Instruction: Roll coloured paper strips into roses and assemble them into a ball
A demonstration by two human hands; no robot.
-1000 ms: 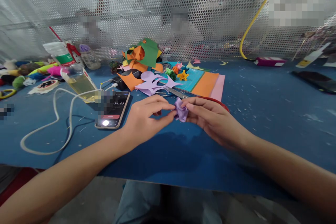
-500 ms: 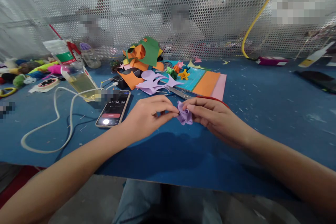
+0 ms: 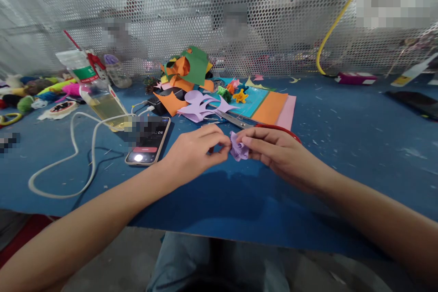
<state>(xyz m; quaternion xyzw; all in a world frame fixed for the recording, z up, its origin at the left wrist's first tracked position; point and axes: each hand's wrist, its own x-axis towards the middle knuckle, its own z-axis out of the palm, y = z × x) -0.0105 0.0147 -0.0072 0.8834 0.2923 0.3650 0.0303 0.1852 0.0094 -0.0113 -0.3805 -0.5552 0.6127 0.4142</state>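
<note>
The left hand's (image 3: pixel 200 153) thumb and forefinger nearly meet, pinching the crumpled lilac paper flower's (image 3: pixel 239 147) edge; the right hand's (image 3: pixel 284 155) slightly parted, curled fingers grip its other side

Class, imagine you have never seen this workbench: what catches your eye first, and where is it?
The small lilac folded paper stands out first, held between the left hand and the right hand above the blue tabletop. Behind it rises a heap of green and orange paper cuttings, while a phone with a bright spot on its screen lies near the left forearm.
</note>
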